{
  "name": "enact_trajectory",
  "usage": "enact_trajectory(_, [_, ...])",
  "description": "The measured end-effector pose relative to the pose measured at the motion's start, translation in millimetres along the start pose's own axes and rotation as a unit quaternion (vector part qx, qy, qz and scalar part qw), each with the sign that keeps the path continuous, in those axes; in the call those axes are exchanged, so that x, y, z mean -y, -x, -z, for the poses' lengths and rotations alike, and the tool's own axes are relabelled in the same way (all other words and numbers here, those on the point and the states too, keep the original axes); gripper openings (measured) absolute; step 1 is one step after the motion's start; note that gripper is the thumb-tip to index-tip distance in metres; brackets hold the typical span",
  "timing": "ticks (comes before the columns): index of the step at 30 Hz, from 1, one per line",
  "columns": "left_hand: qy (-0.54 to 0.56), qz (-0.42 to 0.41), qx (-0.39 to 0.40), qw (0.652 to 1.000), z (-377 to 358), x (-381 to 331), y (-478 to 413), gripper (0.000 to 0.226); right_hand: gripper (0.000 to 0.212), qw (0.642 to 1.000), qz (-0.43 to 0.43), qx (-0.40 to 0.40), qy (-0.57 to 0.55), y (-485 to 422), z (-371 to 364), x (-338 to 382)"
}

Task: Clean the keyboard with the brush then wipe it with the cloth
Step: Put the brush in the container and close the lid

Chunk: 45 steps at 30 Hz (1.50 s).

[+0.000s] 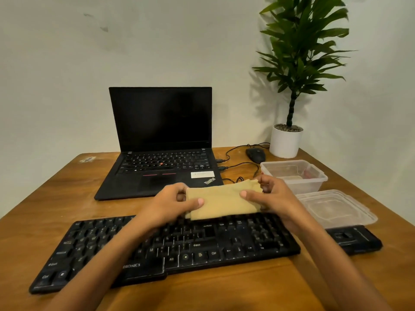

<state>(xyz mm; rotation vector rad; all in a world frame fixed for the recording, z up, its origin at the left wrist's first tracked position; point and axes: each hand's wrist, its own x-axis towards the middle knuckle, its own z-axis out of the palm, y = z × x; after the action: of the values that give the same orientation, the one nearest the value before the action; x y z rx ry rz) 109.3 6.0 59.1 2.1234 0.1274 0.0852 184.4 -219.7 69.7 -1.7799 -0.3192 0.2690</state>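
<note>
The long black plastic keyboard is spread directly beneath both hands, its long axis running along the line between them. The folded tan fabric cloth is pinched at its ends by the left hand and right hand, thumbs on top, seemingly just above the far key row; contact cannot be confirmed.

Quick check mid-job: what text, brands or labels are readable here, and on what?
"ThinkPad": laptop palm rest.
"RONICS", first letters hidden: keyboard front edge.
"Ctrl", "Alt", "Shift": keyboard keys; others blurred.
Too blurred: white sticker on the laptop, label on the table.
</note>
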Motion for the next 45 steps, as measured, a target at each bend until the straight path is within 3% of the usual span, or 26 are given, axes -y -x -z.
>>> enact_trajectory(3, [0.080,-0.003,0.024,0.997,-21,-24,-21,0.016,0.049,0.997,-0.028,-0.054,-0.048,-12,36,-2])
enact_trajectory(9, [0.151,-0.013,0.031,0.988,-70,-69,-67,0.023,0.039,0.985,-0.004,-0.138,-0.102,-36,106,-5])
enact_trajectory(17, [0.162,0.007,0.013,0.987,-113,-104,-128,0.025,0.032,0.972,0.053,-0.227,0.015,-80,158,-22])
enact_trajectory(20, [0.107,-0.016,-0.018,0.994,-124,-106,-149,0.022,0.030,0.962,0.060,-0.251,0.092,-98,166,-27])
enact_trajectory(26, [-0.175,-0.125,-0.055,0.975,-139,-96,-172,0.011,0.031,0.929,0.096,-0.231,0.274,-119,166,-36])
enact_trajectory(32, [-0.283,-0.156,-0.049,0.945,-149,-103,-175,0.019,0.012,0.843,0.141,-0.208,0.476,-129,162,-46])
enact_trajectory(34, [-0.326,-0.152,-0.050,0.932,-152,-105,-176,0.019,0.011,0.831,0.148,-0.198,0.498,-130,165,-49])
enact_trajectory(38, [-0.377,-0.122,-0.057,0.917,-161,-102,-177,0.028,0.010,0.851,0.168,-0.149,0.475,-133,169,-56])
enact_trajectory(42, [-0.437,-0.120,-0.063,0.889,-172,-101,-178,0.028,0.015,0.832,0.180,-0.131,0.508,-141,174,-64])
enact_trajectory(45, [-0.441,-0.104,-0.054,0.890,-176,-101,-176,0.032,0.017,0.817,0.181,-0.111,0.536,-144,176,-66])
